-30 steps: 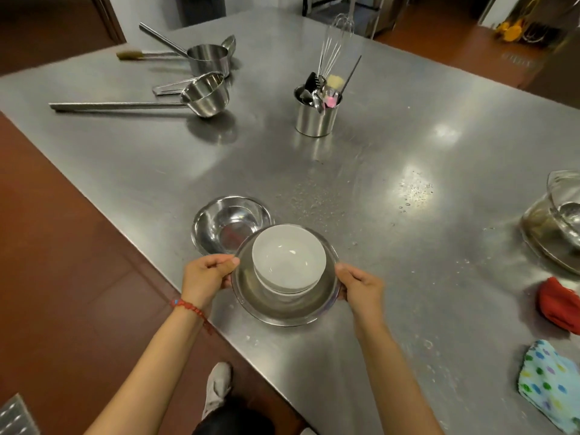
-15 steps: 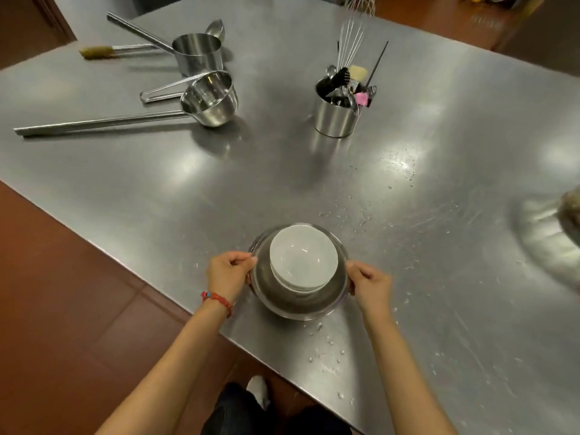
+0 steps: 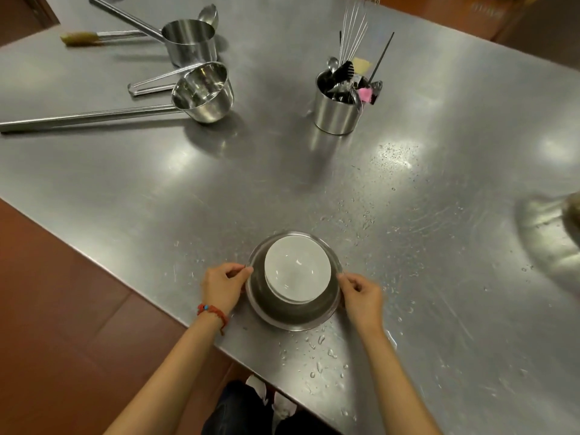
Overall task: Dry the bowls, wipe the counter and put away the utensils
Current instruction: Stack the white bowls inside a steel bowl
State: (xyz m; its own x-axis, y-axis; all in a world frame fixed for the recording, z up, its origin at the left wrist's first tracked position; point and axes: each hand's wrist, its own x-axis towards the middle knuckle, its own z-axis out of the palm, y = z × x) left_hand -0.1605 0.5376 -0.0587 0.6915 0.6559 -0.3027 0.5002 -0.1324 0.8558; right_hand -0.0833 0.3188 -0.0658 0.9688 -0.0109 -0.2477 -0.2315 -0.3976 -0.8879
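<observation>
Overhead lights glare off the steel table [image 3: 314, 189]; right edge motion-blurred, wide-angle bending at borders, soft shadows.

I'm looking down into what reads as a commercial kitchen. A broad stainless steel desk [image 3: 314, 183] fills my view, beaded with water. At its middle stands a steel utensil holder [image 3: 335, 111] crammed with a whisk, spoons and spatulas. Left of that holder lie long-handled steel ladles [image 3: 204, 92]. Reddish-brown floor tiles [image 3: 62, 293] surround the desk.
</observation>
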